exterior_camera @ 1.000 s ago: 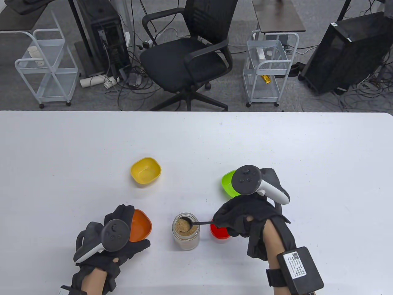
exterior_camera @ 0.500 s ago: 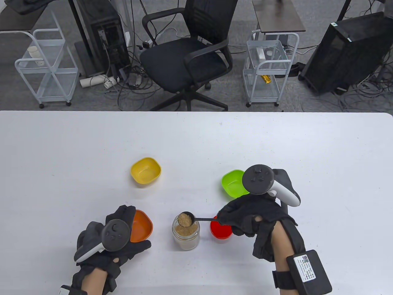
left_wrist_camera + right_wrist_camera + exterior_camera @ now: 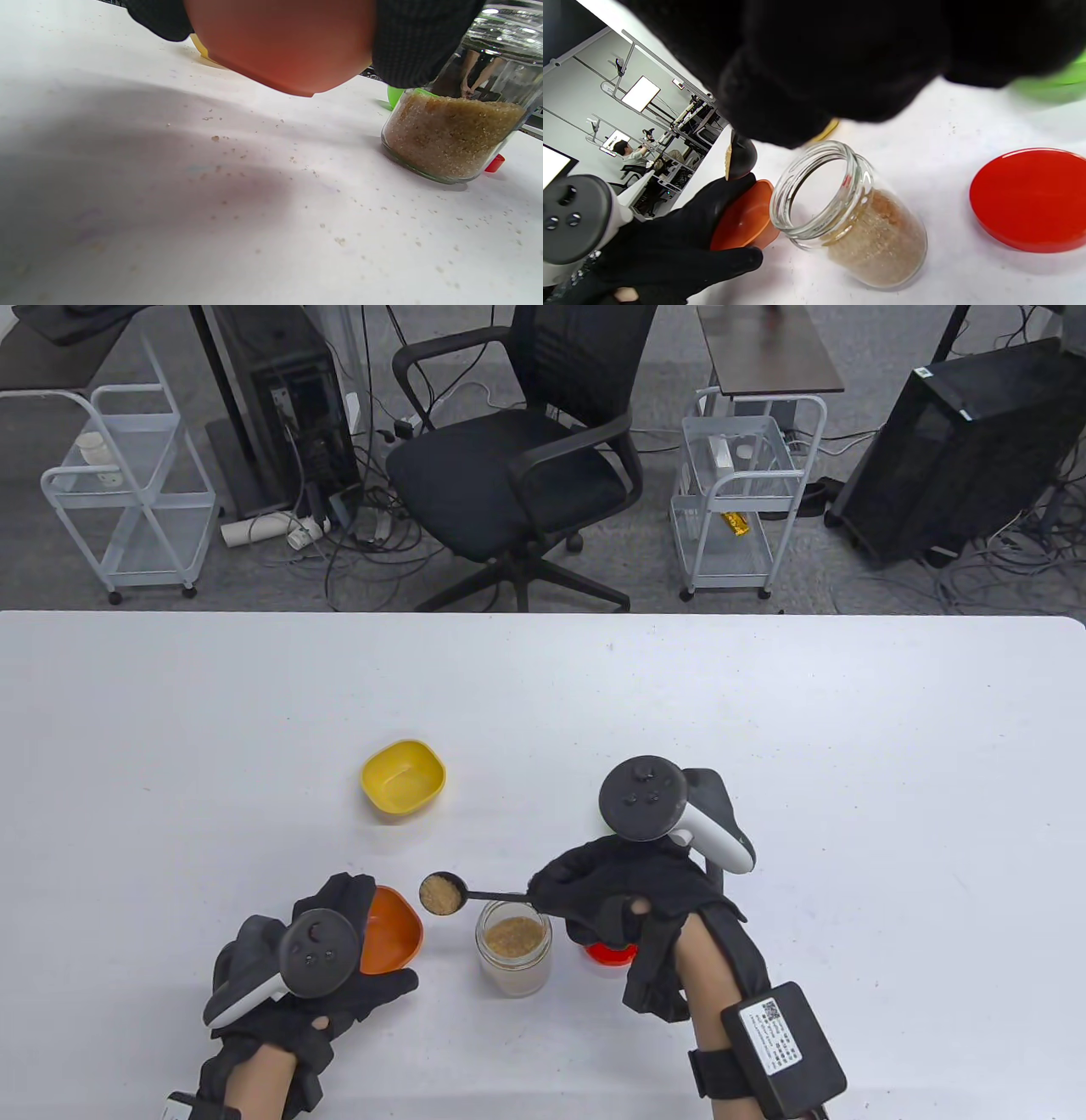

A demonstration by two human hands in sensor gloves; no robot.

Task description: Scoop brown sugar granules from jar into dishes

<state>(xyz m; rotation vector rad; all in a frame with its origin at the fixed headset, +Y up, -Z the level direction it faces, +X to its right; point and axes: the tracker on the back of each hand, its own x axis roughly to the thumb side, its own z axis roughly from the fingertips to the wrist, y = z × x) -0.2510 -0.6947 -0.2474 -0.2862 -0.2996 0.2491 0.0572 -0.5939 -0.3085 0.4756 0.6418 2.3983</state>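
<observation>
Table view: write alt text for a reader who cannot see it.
The right hand holds a black spoon heaped with brown sugar between an open glass jar and an orange dish that the left hand grips. A yellow dish sits farther back on the white table.

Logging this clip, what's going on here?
The right hand holds a spoon heaped with brown sugar, out of the open jar and above the table between jar and orange dish. The left hand holds that dish. The red lid lies beside the jar.
</observation>
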